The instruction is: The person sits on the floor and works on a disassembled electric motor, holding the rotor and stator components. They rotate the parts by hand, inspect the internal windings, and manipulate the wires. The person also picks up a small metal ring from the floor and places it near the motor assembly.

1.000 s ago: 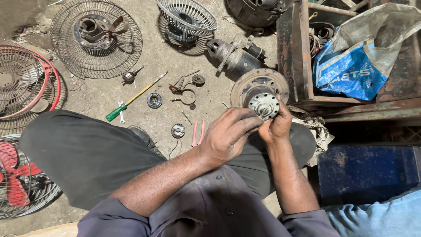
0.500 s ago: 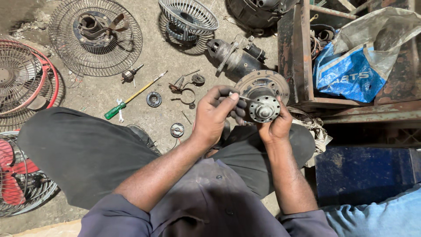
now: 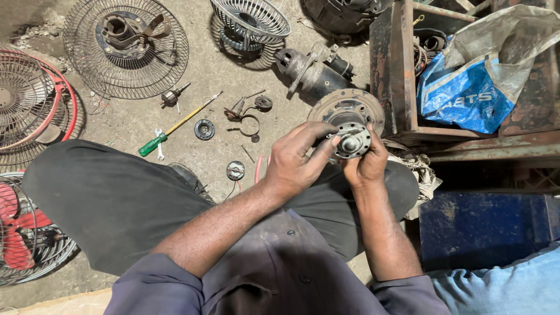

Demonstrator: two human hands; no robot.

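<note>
While both hands grip it, the round motor housing looks grey — greasy.

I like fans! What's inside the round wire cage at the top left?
A dark metal hub with a brownish strap sits in the wire cage. The ground under the hub is hidden.

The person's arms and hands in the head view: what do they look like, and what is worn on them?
Both the left hand and the right hand are bare: no gloves, and no rings or watch that I can see. The forearms are uncovered. The sleeves of a dull purple-grey buttoned shirt are pushed up near the elbows, and the cloth looks worn and stained.
</note>
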